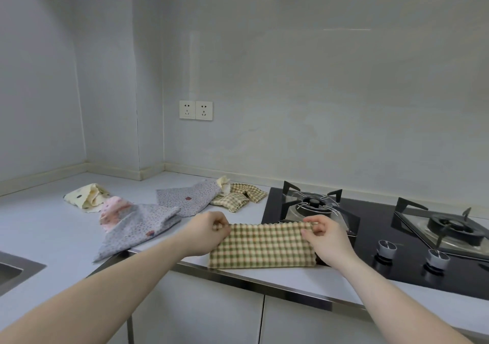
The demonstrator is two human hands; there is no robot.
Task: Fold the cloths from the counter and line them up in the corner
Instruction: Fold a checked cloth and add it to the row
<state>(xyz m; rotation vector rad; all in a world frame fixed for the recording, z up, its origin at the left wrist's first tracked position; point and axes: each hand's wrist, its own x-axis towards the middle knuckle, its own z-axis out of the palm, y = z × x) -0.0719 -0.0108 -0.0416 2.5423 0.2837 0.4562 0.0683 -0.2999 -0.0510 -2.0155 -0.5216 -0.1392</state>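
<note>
A green and cream checked cloth (262, 246) lies folded into a rectangle near the counter's front edge. My left hand (206, 234) pinches its far left corner. My right hand (324, 235) pinches its far right corner, close to the hob. Behind them lie unfolded cloths: a grey dotted cloth (135, 231) with a pink cloth (113, 210) on its far end, a second grey dotted cloth (189, 198), another checked cloth (238, 197) and a cream spotted cloth (86, 197) nearest the corner.
A black gas hob (370, 238) with two burners and two knobs fills the counter's right side. A sink's edge (16, 269) shows at the far left. Two wall sockets (195, 109) sit above the white counter (39, 224).
</note>
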